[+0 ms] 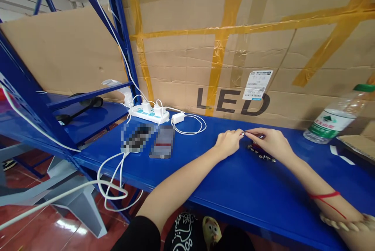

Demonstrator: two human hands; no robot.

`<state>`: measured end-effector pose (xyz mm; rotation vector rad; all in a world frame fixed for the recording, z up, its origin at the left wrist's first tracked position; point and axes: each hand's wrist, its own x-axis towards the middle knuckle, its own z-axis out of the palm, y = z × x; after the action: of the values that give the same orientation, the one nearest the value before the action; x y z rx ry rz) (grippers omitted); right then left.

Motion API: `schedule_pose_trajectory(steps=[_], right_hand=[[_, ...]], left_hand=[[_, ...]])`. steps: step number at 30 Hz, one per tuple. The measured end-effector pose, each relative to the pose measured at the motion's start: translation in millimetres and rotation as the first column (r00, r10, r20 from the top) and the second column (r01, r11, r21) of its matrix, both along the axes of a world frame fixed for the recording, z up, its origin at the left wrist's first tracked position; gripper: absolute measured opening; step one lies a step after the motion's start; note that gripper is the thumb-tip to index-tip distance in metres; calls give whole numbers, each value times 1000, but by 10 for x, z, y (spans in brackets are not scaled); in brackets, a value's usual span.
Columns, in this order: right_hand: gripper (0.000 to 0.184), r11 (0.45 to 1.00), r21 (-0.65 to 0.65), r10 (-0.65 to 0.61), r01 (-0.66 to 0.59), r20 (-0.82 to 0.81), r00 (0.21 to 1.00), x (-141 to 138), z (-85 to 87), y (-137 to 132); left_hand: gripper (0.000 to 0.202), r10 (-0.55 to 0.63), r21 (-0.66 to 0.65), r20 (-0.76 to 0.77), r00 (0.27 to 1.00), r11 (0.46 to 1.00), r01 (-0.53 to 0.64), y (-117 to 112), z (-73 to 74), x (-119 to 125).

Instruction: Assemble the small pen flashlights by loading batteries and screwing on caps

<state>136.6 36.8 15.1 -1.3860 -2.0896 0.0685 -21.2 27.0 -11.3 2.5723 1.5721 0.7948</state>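
Observation:
Over the blue tabletop [234, 188], my left hand [230, 142] is closed, its fingertips pinching a small shiny metal piece [243, 134]. My right hand [271, 141] meets it from the other side, with fingers closed in a pinch at the same piece. Just below the right hand is a row of small shiny metal pieces [262, 156] with dark gaps between them. I cannot tell whether the row is joined to the held piece. Something dark red shows under the right fingers, mostly hidden.
A white power strip [149, 114] with plugs stands at the back left, near a white adapter [177, 117] and coiled cable. Two blurred phone-like items [162, 142] lie in front. A water bottle [336, 120] stands right. A large cardboard box [181, 59] walls the back.

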Motion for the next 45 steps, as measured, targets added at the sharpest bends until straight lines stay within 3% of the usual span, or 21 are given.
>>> schedule_pose_trajectory(steps=[4,10,16,24,32,45], right_hand=[[31,997,-37,72,-72,-12,997,17,10,-11],[39,956,-116,229,-268,-272,935,0,-21,23],[43,905,-227,235,-359,-435,869,34,0,27],[45,887,-295,160,-355,-524,837,103,-32,94],[43,887,-373,42,-273,-525,850,126,-89,162],[43,939,-288,44,-190,-446,894,88,-118,110]], left_hand=[[28,4,18,16,1000,1000,-4,-22,-1,-26],[28,-6,4,27,1000,1000,6,-131,57,-65],[28,-109,-7,27,994,994,109,-129,55,-71],[23,-185,-8,-4,983,983,185,-28,-12,-44],[24,-226,-3,17,974,974,226,18,-40,-38],[25,-265,47,42,963,964,263,20,-58,-64]])
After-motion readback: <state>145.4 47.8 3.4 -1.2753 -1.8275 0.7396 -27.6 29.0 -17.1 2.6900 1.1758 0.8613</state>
